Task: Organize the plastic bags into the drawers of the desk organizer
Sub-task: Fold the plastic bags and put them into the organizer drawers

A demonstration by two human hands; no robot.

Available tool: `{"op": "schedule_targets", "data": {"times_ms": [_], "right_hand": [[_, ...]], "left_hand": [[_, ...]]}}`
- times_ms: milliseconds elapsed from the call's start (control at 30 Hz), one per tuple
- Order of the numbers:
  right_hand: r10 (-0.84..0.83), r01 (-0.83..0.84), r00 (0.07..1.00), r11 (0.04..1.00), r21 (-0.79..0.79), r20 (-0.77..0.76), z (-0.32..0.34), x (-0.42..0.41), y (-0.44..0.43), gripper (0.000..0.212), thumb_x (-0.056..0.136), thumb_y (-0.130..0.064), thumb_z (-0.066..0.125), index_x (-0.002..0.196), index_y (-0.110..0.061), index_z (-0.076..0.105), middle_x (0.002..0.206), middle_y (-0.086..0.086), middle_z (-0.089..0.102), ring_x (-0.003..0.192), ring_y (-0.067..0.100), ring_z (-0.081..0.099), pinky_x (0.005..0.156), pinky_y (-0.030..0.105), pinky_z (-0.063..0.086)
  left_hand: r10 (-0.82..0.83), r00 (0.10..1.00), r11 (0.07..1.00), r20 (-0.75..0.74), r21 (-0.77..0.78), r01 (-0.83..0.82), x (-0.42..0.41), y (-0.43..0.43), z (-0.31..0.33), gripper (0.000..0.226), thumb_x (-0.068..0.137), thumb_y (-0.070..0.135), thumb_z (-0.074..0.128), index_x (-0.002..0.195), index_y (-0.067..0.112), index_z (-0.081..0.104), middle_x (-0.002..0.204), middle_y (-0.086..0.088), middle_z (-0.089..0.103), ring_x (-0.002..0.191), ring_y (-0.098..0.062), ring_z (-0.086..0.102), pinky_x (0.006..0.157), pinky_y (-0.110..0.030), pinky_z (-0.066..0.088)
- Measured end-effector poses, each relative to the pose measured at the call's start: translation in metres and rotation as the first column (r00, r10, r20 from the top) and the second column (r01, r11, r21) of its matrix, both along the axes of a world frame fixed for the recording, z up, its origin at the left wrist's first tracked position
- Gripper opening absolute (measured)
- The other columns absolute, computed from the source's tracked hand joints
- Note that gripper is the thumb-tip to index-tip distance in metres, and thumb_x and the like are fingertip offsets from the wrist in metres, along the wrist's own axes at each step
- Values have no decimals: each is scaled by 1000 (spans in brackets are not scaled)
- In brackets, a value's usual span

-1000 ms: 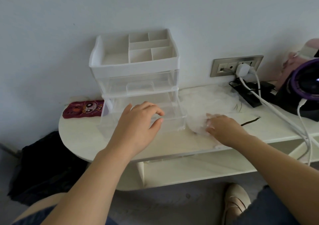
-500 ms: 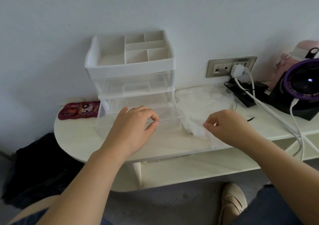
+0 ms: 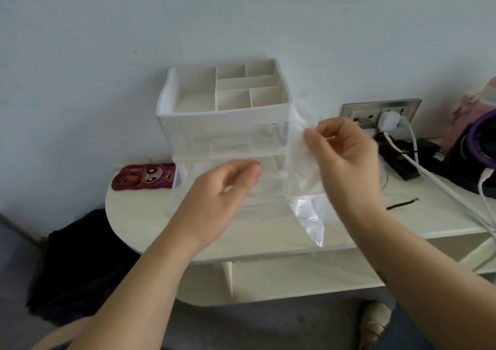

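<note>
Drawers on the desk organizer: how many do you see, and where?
2. The upper drawer is pushed in; the lower drawer below it is pulled out toward the person, partly behind the left hand. No others appear hidden.

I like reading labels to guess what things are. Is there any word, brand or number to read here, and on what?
None can be read.
The red phone case shows a cartoon face, no words.
Any marks on the socket plate or white charger are too small to read.
</note>
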State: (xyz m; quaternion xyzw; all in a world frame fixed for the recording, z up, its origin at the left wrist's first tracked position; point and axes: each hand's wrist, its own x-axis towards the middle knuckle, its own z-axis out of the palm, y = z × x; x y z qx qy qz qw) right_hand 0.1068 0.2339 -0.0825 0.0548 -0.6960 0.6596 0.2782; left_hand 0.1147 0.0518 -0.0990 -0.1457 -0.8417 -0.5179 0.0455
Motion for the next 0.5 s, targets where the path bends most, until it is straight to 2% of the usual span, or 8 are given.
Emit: {"op": "schedule_targets", "data": {"times_ms": [33,100,167,200,300,367,433,500], "right_hand": [[13,-13,1000,999,53,-1,0,-3,-12,15,85,-18,65,72,-23,59,56,-11,53,50,2,44,46,13,35],[41,-45,999,981,189,30,-3,-7,-33,13,84,-20,66,73,-23,60,60,-12,56,52,1,48,49,12,38],[95,-119,992,928,352,86,-9,-11,-51,10,85,-27,66,76,-24,62,72,-12,61,65,2,56,59,14,43],[142,-183,981,895,407,129,-13,-12,-56,11,86,-33,64,79,-24,64,80,-12,63,74,2,58,67,16,46],[307,-411,908,786,461,287,-18,-16,-61,42,93,-50,46,88,-14,68,91,3,65,84,10,58,78,26,47],[331,-476,876,710,518,351,-16,-20,-58,56,97,-49,36,89,0,62,90,16,63,79,19,55,76,29,43],[300,-512,854,630,584,425,-13,-25,-54,60,97,-49,29,94,1,63,92,14,64,82,22,57,80,31,44],[254,-563,818,538,627,517,-13,-30,-53,65,97,-51,24,105,-1,64,104,12,66,94,24,59,91,38,46]], "left_hand": [[-37,997,981,71,191,23,-2,-5,4,54,79,70,48,115,33,61,110,17,67,105,4,60,94,-20,45],[-153,969,888,196,458,48,-5,-11,8,63,75,69,51,120,26,63,115,5,68,107,-13,64,95,-33,47],[-230,944,831,236,553,64,-8,-17,10,49,79,63,57,108,27,71,111,-1,70,103,-18,66,88,-32,52],[-211,943,838,258,544,39,-8,-19,10,39,82,58,59,101,27,73,106,-1,72,100,-17,67,83,-29,54],[79,937,903,340,374,-212,-17,-29,5,21,92,35,57,91,22,74,97,2,74,91,-11,69,78,-28,55],[308,923,935,231,105,-339,-26,-40,1,23,94,28,54,82,26,74,84,10,73,78,-2,67,73,-20,54],[377,924,908,58,-221,-357,-33,-47,3,25,94,28,51,81,25,72,76,10,71,72,-5,64,65,-19,49],[366,930,847,-25,-405,-344,-38,-50,3,24,94,26,51,82,21,71,84,11,70,76,-11,63,66,-25,46]]}}
